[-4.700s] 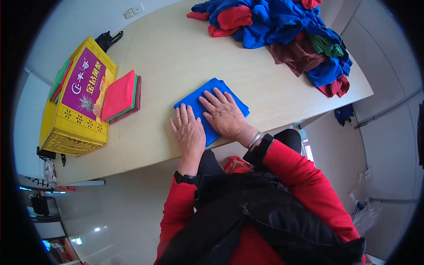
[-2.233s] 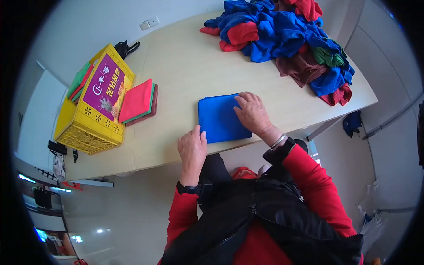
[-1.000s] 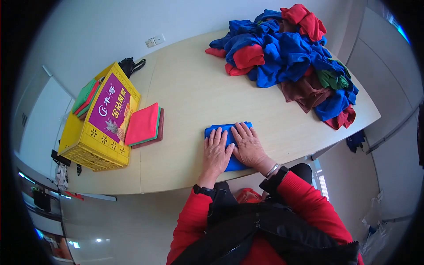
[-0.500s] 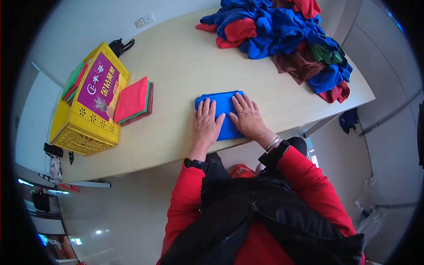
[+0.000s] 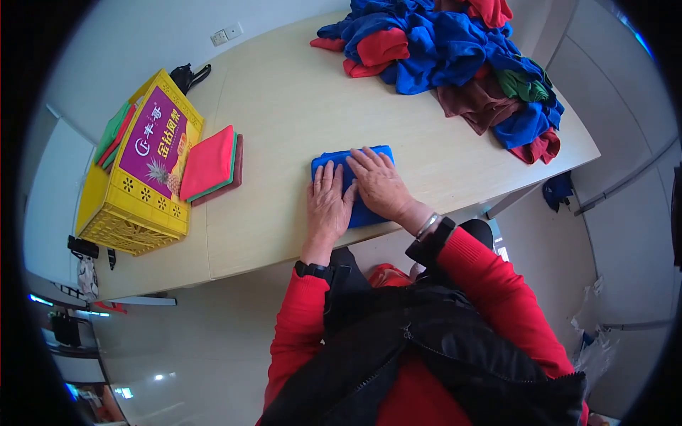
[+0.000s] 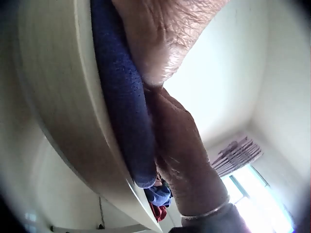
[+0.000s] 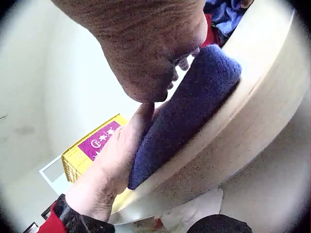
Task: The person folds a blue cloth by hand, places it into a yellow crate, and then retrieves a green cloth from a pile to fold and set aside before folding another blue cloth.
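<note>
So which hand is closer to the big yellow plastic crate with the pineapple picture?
Left. The left hand lies on the folded blue cloth, on the side facing the yellow plastic crate. The right hand is on the same cloth, farther from the crate.

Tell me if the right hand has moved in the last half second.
Yes: in the head view, the right hand has shifted left over the blue cloth, nearer the yellow crate.

Interior, home or workroom was unclear, pale table (image 5: 270, 92) stood by plain wall (image 5: 142, 42), socket (image 5: 220, 37) was fitted, glossy floor (image 5: 188, 334) shone, curtained window (image 6: 260, 201) glowed
</note>
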A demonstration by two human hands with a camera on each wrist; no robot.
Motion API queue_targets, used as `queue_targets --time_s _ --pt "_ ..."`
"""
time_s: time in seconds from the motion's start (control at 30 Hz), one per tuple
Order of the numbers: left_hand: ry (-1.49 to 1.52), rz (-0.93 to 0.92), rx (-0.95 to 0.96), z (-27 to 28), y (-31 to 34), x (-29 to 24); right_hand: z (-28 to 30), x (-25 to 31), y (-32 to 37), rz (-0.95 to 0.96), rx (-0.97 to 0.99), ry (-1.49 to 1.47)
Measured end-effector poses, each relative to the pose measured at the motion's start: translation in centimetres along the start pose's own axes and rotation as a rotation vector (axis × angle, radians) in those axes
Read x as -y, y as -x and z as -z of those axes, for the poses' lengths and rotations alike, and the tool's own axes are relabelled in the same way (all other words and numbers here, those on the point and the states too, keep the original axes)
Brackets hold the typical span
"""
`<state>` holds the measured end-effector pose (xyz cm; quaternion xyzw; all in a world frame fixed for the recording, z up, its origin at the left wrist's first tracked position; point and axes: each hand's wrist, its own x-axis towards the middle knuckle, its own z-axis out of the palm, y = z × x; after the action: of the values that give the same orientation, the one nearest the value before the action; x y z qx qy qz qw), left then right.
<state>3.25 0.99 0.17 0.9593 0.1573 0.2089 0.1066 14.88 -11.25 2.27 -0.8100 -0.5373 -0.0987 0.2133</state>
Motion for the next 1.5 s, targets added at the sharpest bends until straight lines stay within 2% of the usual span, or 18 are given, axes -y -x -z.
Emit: queue_targets --time_s 0.27,0.47,0.57,0.73,0.83,0.97,1.1,1.2,1.27,1.37,1.5 --pt "0.041 -0.005 -0.010 -0.7 -0.3 0.7 -1.3 -0.7 0.1 0.018 0.047 0.060" --pt "0.099 0.011 -0.023 -0.6 0.4 3.6 -1.1 -0.7 0.5 -0.010 0.069 0.017" --pt "-0.219 0.222 0.029 1.3 1.3 4.9 -0.9 -0.6 0.4 -0.015 0.068 0.020" --pt "-0.191 0.241 -0.055 3.1 1.8 3.5 -0.9 -0.6 0.5 -0.020 0.074 0.032" --pt "0.057 0.044 -0.046 2.6 0.1 0.5 -0.9 -0.6 0.4 -0.016 0.067 0.038" --pt "0.043 -0.088 -0.067 -0.8 -1.0 0.4 -0.3 -0.2 0.3 -0.033 0.062 0.042" --pt "0.108 -0.086 -0.081 -1.7 -0.8 1.6 0.7 2.1 -0.3 -0.164 0.207 0.069" --pt "0.178 -0.063 -0.053 -1.9 -0.9 1.8 -1.2 3.7 -0.2 -0.178 0.026 -0.145" --pt "0.212 -0.063 -0.038 -1.9 -1.2 1.9 -1.7 3.6 0.3 -0.194 0.003 -0.105" --pt "0.051 -0.068 -0.012 -1.9 -0.8 1.8 -1.6 3.2 1.1 -0.195 -0.026 -0.026" --pt "0.095 -0.045 0.018 -1.5 -0.7 1.7 -1.2 2.1 2.0 -0.194 -0.003 0.010"
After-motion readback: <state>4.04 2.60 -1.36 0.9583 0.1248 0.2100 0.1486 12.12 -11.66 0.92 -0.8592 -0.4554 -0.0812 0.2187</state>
